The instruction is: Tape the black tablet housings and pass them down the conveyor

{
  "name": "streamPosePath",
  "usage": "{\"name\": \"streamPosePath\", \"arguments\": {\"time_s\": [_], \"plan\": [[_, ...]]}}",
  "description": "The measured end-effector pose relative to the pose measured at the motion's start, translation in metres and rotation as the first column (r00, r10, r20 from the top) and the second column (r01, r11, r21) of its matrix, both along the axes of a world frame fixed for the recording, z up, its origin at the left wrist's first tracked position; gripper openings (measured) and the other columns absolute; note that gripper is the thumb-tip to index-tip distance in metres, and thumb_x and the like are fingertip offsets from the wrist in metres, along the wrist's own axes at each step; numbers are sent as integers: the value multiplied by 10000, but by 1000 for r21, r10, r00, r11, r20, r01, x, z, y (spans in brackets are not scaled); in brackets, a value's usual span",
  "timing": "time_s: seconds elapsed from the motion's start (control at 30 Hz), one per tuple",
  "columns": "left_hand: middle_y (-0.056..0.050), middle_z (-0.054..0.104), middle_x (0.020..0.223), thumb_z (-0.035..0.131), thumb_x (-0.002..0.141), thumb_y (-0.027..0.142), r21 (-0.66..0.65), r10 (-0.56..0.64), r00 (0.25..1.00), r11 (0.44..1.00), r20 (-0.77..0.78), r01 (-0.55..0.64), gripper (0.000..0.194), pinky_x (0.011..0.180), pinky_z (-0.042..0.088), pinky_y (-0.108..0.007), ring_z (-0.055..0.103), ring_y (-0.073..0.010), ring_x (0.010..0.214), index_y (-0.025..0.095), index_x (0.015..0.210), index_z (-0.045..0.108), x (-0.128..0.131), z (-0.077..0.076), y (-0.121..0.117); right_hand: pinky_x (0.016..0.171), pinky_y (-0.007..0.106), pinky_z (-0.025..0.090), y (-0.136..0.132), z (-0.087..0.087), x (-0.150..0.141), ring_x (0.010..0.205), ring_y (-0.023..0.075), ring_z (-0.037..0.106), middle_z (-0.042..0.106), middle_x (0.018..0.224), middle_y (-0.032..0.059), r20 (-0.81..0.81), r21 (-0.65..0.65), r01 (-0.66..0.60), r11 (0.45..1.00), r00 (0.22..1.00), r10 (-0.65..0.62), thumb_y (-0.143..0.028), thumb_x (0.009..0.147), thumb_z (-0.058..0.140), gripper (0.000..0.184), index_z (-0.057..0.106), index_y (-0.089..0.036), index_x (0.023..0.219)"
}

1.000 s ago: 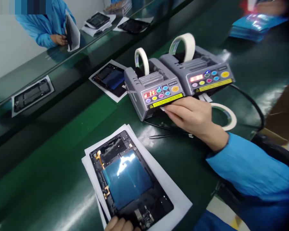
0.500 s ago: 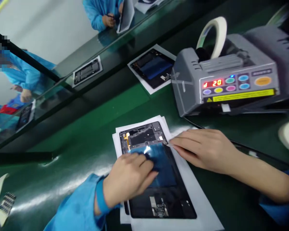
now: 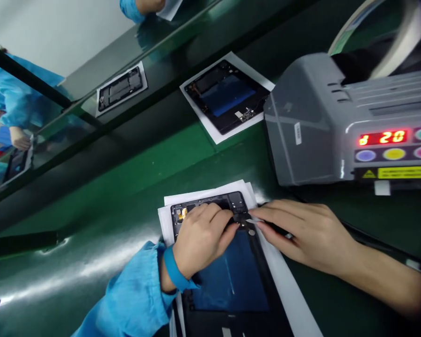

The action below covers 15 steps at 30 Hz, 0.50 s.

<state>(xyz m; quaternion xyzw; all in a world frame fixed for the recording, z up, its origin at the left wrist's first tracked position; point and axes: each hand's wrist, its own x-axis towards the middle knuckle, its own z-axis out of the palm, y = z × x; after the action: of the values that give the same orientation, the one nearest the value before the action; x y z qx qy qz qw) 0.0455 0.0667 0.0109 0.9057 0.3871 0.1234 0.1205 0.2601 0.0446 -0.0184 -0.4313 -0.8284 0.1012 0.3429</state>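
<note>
An opened tablet (image 3: 231, 271) lies face down on white paper sheets (image 3: 287, 281), a blue battery panel showing in its middle. My left hand (image 3: 203, 236) is over its upper part, thumb and fingers pinched near the upper right edge. A small dark piece shows at those fingertips, too unclear to name. From the right, my right hand (image 3: 301, 231) pinches a small strip of white tape (image 3: 254, 220) at that same edge. The fingertips of both hands are close together. My left hand covers part of the tablet's inner parts.
A grey tape dispenser (image 3: 308, 126) stands at the right, a short tape end (image 3: 382, 188) sticking out of its front. Behind lies another opened tablet (image 3: 228, 96) on paper. Beyond a raised ledge are a tablet frame (image 3: 121, 89) and a co-worker's hand (image 3: 19, 138).
My right hand has gone from the dispenser's front to the tablet with a strip of tape. My left hand has moved from the tablet's lower edge to its upper part. The view has shifted closer.
</note>
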Motion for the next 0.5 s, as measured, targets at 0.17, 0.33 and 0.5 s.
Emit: {"name": "streamPosePath", "arguments": {"time_s": [0.17, 0.33, 0.5], "plan": [[-35, 598, 789, 433, 963, 300, 18, -27, 1000, 999, 7, 27, 236, 682, 484, -310, 570, -165, 731, 160, 910, 615, 1, -2, 0, 663, 256, 520, 0, -2, -1, 741, 139, 662, 696, 860, 22, -32, -41, -22, 999, 999, 20, -163, 871, 555, 159, 637, -202, 1001], [-29, 611, 808, 413, 969, 297, 55, -38, 999, 998, 4, 38, 250, 687, 475, -309, 568, -163, 736, 164, 900, 614, 0, -5, -2, 674, 257, 519, -1, -1, -3, 744, 140, 660, 693, 856, 25, -27, -16, -36, 999, 999, 36, -153, 869, 567, 139, 625, -193, 989], [-30, 611, 818, 405, 965, 301, 22, -16, 999, 1000, -52, 17, 259, 684, 464, -307, 576, -167, 755, 177, 869, 612, 0, -5, -4, 660, 253, 516, -2, -2, -5, 741, 140, 661, 695, 848, 18, -13, 7, -32, 999, 999, 32, -157, 870, 564, 140, 634, -202, 981]]}}
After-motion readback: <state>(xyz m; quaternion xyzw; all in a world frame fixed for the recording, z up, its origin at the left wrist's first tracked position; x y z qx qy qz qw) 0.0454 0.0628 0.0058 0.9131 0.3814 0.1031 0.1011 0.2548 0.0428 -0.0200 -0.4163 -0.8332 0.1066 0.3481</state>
